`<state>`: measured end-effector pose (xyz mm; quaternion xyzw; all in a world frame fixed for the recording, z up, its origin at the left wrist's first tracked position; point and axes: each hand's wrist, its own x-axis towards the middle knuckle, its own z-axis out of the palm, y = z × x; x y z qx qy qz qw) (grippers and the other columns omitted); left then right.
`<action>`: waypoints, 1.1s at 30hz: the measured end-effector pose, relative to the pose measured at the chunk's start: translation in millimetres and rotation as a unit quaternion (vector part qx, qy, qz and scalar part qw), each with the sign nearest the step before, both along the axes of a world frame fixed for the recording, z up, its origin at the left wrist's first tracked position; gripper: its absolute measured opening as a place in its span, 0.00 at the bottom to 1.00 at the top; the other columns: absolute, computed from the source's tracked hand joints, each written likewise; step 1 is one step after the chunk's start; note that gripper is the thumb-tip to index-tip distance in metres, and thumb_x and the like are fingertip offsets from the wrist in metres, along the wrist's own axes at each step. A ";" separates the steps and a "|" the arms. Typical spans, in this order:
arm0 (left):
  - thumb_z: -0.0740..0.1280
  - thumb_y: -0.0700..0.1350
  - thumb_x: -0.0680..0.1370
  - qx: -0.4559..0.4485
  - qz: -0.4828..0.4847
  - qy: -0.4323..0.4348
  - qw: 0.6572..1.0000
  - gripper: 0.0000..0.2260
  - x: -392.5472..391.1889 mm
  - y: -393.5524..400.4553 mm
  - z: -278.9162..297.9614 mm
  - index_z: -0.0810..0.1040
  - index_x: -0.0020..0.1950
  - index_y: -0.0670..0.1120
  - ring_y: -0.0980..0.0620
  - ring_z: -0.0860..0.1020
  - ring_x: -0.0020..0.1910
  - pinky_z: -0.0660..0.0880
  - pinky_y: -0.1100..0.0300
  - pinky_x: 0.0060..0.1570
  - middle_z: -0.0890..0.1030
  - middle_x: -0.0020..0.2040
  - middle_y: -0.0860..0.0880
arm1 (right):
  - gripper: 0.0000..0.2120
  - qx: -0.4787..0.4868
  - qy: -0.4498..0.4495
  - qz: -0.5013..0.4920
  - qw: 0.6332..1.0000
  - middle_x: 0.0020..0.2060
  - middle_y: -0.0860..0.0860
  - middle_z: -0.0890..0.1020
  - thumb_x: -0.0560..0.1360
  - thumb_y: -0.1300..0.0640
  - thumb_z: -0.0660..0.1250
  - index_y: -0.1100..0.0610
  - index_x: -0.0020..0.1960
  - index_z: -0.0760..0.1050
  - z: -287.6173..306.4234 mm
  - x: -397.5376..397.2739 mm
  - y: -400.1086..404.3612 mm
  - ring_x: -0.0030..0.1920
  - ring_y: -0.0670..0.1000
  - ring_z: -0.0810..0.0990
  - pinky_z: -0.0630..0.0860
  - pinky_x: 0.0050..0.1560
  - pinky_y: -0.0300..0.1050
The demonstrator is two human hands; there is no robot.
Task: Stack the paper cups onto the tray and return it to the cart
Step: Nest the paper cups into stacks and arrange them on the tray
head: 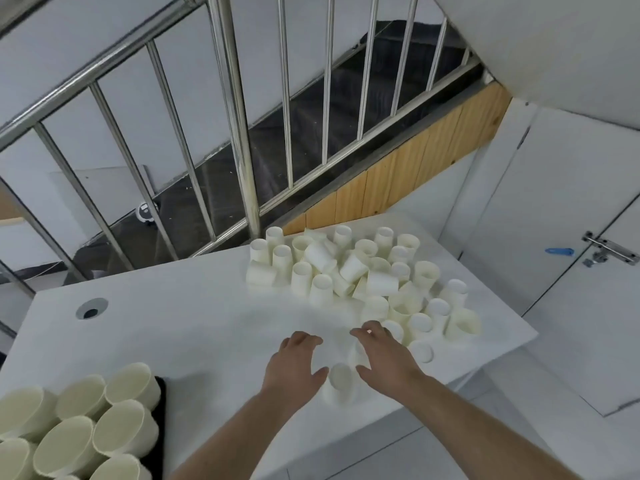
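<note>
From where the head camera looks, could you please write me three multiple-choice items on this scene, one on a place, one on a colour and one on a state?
1. Where does the black tray holding cream paper cups sit?
A. lower left corner of the view
B. far right edge of the table
C. on the floor

2. What colour is the table top?
A. black
B. white
C. green

3. How do the two hands stand?
A. both gripping the railing
B. both clenched into fists
C. fingers spread, on either side of a loose cup

Answers: 1 A, the tray's dark edge shows beside the cups at lower left. 2 B, the bare surface is white. 3 C, the left hand and right hand flank the small white paper cup.
</note>
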<state>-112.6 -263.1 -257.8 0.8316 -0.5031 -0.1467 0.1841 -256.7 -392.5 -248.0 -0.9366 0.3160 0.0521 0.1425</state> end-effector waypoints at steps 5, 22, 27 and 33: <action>0.65 0.54 0.77 0.001 -0.003 0.009 1.000 0.22 14.3 -30.2 -5.7 0.67 0.70 0.53 0.54 0.67 0.67 0.71 0.60 0.62 0.68 0.68 0.55 | 0.30 0.003 0.011 0.003 1.000 0.72 0.49 0.58 0.77 0.53 0.64 0.51 0.76 0.57 -4.1 14.5 -21.2 0.70 0.51 0.64 0.74 0.56 0.45; 0.69 0.53 0.74 0.117 0.023 0.031 0.992 0.29 -41.9 -42.3 -37.4 0.64 0.73 0.51 0.49 0.67 0.66 0.70 0.54 0.59 0.68 0.68 0.51 | 0.27 0.035 0.009 0.094 0.995 0.70 0.48 0.61 0.77 0.54 0.66 0.50 0.73 0.63 -29.2 -5.7 -45.9 0.67 0.50 0.67 0.76 0.53 0.45; 0.68 0.51 0.74 0.160 0.026 0.019 0.987 0.28 -51.5 -45.8 -57.0 0.63 0.72 0.52 0.48 0.67 0.65 0.72 0.54 0.58 0.67 0.68 0.51 | 0.26 0.048 0.004 0.110 0.993 0.70 0.48 0.61 0.77 0.55 0.65 0.50 0.73 0.62 -34.5 -11.3 -52.7 0.68 0.50 0.66 0.75 0.54 0.44; 0.67 0.50 0.74 0.112 0.095 0.064 0.987 0.27 -39.0 -41.2 -58.6 0.65 0.71 0.53 0.50 0.71 0.63 0.73 0.55 0.57 0.70 0.66 0.53 | 0.24 0.060 0.000 0.112 0.992 0.69 0.48 0.65 0.78 0.53 0.63 0.52 0.73 0.64 -35.1 -9.3 -57.3 0.68 0.50 0.66 0.73 0.58 0.45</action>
